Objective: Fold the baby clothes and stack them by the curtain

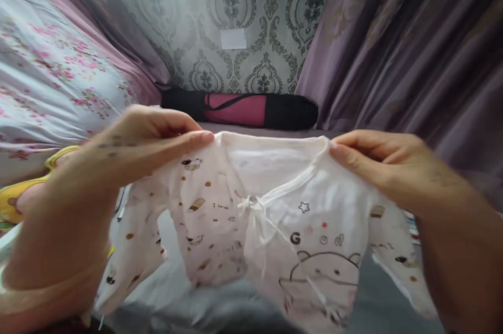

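A small white wrap-front baby shirt (314,229) hangs spread out between my hands, its front facing me. It has a bear drawing, small printed figures and a tied bow at the chest. My left hand (157,140) pinches the shoulder on the left side of the collar. On the other shoulder, my right hand (381,158) is closed with thumb and fingers together. Both sleeves dangle below my hands. The lower hem runs near the bottom edge of the view.
Below the shirt lies a grey sheet (176,297). Behind it, a black and pink rolled bag (239,109) rests against the patterned wall. Floral fabric (58,67) and a yellow item (23,195) are at left; purple curtains (401,46) hang at right.
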A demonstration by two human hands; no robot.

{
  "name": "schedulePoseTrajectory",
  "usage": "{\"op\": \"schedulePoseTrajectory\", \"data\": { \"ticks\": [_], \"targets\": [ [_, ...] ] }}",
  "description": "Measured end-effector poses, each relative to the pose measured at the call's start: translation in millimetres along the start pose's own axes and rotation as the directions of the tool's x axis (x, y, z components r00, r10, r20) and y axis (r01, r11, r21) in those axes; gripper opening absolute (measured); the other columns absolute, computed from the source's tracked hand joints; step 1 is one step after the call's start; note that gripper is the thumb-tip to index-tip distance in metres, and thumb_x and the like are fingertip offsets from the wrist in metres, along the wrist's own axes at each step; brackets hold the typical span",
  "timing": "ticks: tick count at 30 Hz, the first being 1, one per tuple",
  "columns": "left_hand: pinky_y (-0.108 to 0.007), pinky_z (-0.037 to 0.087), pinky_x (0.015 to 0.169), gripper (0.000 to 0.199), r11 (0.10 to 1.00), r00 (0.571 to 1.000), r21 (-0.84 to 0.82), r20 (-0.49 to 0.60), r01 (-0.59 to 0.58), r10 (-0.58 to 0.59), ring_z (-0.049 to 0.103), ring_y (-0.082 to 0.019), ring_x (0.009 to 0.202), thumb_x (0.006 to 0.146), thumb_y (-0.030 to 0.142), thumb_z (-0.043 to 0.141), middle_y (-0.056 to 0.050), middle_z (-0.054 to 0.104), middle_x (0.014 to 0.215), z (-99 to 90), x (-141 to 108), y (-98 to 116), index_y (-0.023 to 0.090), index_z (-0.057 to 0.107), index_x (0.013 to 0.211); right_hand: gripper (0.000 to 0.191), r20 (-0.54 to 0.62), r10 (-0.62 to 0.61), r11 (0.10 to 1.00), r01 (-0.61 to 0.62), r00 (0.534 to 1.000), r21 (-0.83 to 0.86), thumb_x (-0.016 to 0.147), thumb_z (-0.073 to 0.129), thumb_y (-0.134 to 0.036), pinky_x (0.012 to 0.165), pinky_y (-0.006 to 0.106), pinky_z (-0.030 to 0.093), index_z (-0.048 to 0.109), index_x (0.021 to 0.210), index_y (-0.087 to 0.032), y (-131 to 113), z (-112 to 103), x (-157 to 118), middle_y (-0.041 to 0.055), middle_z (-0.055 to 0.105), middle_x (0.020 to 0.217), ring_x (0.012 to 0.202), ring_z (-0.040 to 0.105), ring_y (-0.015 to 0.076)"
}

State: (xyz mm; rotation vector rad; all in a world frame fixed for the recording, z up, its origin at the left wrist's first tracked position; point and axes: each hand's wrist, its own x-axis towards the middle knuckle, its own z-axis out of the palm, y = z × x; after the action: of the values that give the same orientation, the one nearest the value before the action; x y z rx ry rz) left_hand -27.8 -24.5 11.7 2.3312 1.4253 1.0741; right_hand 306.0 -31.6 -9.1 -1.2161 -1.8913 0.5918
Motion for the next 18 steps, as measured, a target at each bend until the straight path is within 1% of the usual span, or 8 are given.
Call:
{"op": "schedulePoseTrajectory", "data": {
  "ticks": [1,2,4,7,10,12,14,18],
  "targets": [
    [-0.015,0.026,0.034,0.038,0.996,0.985,-0.028,0.151,0.086,-0.081,0.043,-0.005,0.042,0.080,0.052,0.061,0.006,0.048,0.051,11.6,5.9,-15.9,0.018,0.066,0.063,0.030,0.068,0.060,0.998,-0.058,0.996,-0.021,0.086,0.062,-0.052,0.047,0.024,0.044,0.073,0.090,-0.025,12.4,7.1,5.5,-0.0001,0.071,0.075,0.059,0.061,0.0142],
    [-0.016,0.025,0.036,0.043,0.988,0.956,-0.031,0.258,0.151,-0.138,0.040,-0.004,0.043,0.080,0.054,0.059,0.005,0.045,0.050,27.2,11.0,-33.8,0.017,0.062,0.059,0.033,0.122,0.100,0.994,-0.092,0.988,-0.063,0.087,0.059,-0.053,0.050,0.024,0.044,0.073,0.088,-0.023,27.9,16.6,11.0,0.0005,0.071,0.076,0.062,0.062,0.0148],
    [-0.019,0.024,0.040,0.045,0.977,0.906,-0.039,0.384,0.209,-0.179,0.038,-0.005,0.045,0.083,0.054,0.053,0.004,0.043,0.051,68.0,17.0,-71.7,0.016,0.057,0.059,0.036,0.197,0.154,0.978,-0.121,0.968,-0.168,0.091,0.052,-0.050,0.055,0.025,0.044,0.071,0.086,-0.020,65.0,41.1,20.7,0.0015,0.071,0.077,0.067,0.063,0.0159],
    [-0.022,0.025,0.046,0.045,0.978,0.880,0.054,0.429,0.200,-0.204,0.038,-0.008,0.050,0.085,0.051,0.047,0.003,0.042,0.052,135.1,16.2,-120.9,0.016,0.051,0.057,0.031,0.234,0.206,0.924,-0.110,0.950,-0.366,0.095,0.047,-0.039,0.065,0.026,0.043,0.068,0.085,-0.019,121.6,81.4,28.2,0.0027,0.071,0.081,0.077,0.065,0.0179],
    [-0.023,0.029,0.054,0.040,0.968,0.892,0.213,0.400,0.131,-0.209,0.048,-0.012,0.058,0.090,0.045,0.040,-0.001,0.053,0.061,181.5,13.4,-150.3,0.017,0.054,0.065,0.031,0.276,0.228,0.797,-0.016,0.934,-0.604,0.101,0.036,-0.035,0.069,0.028,0.041,0.063,0.096,-0.020,158.7,110.4,29.7,0.0059,0.071,0.097,0.089,0.066,0.0214],
    [-0.025,0.032,0.057,0.038,0.945,0.895,0.317,0.394,0.079,-0.207,0.055,-0.015,0.065,0.094,0.044,0.035,-0.005,0.062,0.072,196.0,15.1,-161.2,0.019,0.057,0.076,0.033,0.306,0.253,0.688,0.052,0.918,-0.724,0.103,0.030,-0.035,0.070,0.029,0.041,0.059,0.103,-0.020,170.7,120.3,31.8,0.0080,0.069,0.107,0.092,0.067,0.0230],
    [-0.026,0.035,0.061,0.038,0.913,0.887,0.408,0.414,0.022,-0.206,0.060,-0.019,0.072,0.097,0.044,0.030,-0.008,0.066,0.080,201.8,20.6,-169.3,0.020,0.057,0.086,0.033,0.332,0.269,0.610,0.106,0.904,-0.785,0.104,0.026,-0.036,0.070,0.029,0.041,0.055,0.107,-0.020,177.3,124.9,37.4,0.0089,0.067,0.111,0.091,0.068,0.0233],
    [-0.029,0.039,0.066,0.041,0.863,0.866,0.498,0.465,-0.084,-0.184,0.064,-0.022,0.076,0.100,0.045,0.022,-0.010,0.068,0.085,206.9,38.5,-184.4,0.020,0.054,0.098,0.035,0.354,0.271,0.561,0.152,0.895,-0.814,0.104,0.021,-0.037,0.072,0.031,0.043,0.051,0.111,-0.020,189.9,127.6,58.4,0.0097,0.066,0.113,0.093,0.068,0.0239]
  ]
}}
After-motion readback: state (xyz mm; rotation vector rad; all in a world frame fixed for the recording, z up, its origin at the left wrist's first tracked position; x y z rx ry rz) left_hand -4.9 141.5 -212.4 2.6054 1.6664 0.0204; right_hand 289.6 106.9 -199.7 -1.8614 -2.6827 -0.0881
